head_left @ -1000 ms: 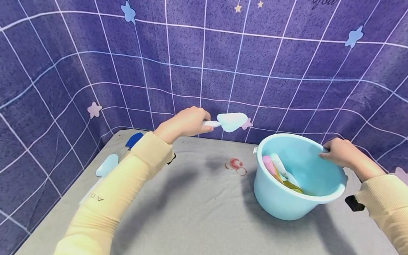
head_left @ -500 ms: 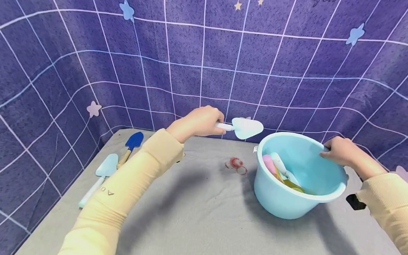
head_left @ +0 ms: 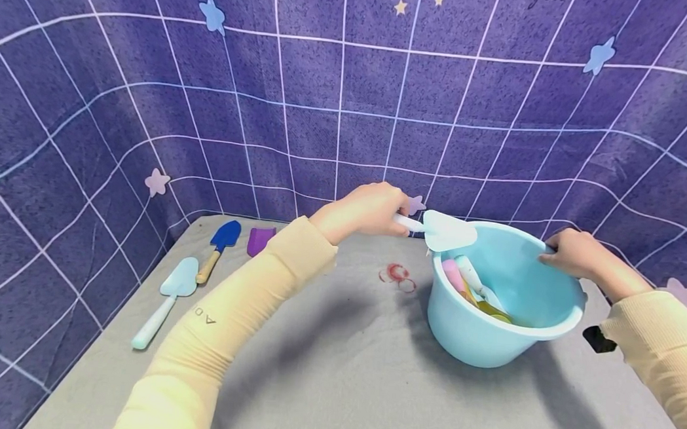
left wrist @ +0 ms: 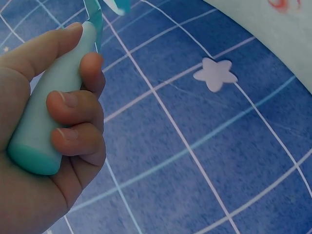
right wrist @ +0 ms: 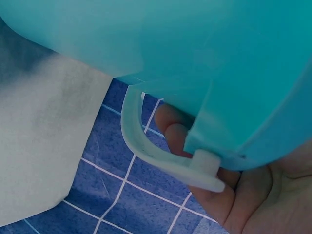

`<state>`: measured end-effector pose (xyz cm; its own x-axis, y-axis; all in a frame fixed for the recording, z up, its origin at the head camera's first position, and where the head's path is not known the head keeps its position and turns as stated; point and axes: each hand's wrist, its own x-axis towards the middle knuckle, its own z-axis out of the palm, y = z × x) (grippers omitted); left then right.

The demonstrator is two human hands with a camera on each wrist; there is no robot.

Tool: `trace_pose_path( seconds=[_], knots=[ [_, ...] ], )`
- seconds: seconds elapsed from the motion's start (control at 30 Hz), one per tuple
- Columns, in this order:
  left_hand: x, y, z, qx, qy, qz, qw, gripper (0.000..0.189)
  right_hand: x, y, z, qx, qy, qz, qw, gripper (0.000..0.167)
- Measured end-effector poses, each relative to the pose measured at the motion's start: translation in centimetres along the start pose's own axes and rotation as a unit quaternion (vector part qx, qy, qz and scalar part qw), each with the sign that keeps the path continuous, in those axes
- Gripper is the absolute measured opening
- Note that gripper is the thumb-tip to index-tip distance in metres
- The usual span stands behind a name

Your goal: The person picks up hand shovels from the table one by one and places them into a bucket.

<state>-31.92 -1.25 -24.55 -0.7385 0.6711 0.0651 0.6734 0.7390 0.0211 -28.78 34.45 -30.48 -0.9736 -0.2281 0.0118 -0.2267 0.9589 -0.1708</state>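
My left hand (head_left: 376,208) grips the pale handle of a small light-blue trowel (head_left: 450,232), whose blade overlaps the left rim of the bucket in the head view. In the left wrist view the fingers curl round that handle (left wrist: 53,102), which ends in a teal cap. The light-blue bucket (head_left: 477,344) stands tilted toward me at the right of the table. On its far right rim, my right hand (head_left: 574,255) holds on, its fingers beside the white bail handle (right wrist: 161,163) in the right wrist view. Inside the bucket lie a pink-handled tool (head_left: 453,276), a white-handled one (head_left: 468,274) and a yellow-green piece (head_left: 493,311).
At the table's left lie another light-blue trowel (head_left: 163,312), a blue trowel with a wooden handle (head_left: 217,249) and a purple tool (head_left: 259,240), partly behind my left sleeve. Red ring marks (head_left: 397,275) show on the grey cloth (head_left: 334,371). A purple curtain (head_left: 302,120) hangs behind.
My left hand has carried the trowel rightward to the bucket's left rim. The tools at the left, including the purple one, have come out from behind my sleeve. My right hand keeps its place.
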Motion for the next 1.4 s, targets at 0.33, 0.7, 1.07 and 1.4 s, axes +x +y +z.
trace_pose_path(
  seconds=[0.33, 0.7, 1.07, 1.4],
  knots=[
    [1.1, 2.4, 0.4, -0.007, -0.004, 0.035, 0.9993, 0.020, 0.0, -0.1, 0.0, 0.002, 0.001, -0.001, 1.0000, 0.030],
    [2.6, 6.1, 0.7, 0.022, -0.018, 0.068, 0.9973, 0.015, 0.0, 0.1, 0.2, 0.003, -0.004, 0.011, 0.9999, 0.026],
    [3.7, 9.2, 1.6, 0.059, -0.045, 0.074, 0.9944, 0.008, 0.1, 0.1, 0.1, 0.008, -0.002, 0.008, 0.9999, 0.023],
    [5.0, 11.3, 3.2, 0.095, -0.065, 0.054, 0.9919, 0.011, 0.1, -0.1, 0.1, 0.009, 0.004, 0.005, 0.9999, 0.025]
  ],
)
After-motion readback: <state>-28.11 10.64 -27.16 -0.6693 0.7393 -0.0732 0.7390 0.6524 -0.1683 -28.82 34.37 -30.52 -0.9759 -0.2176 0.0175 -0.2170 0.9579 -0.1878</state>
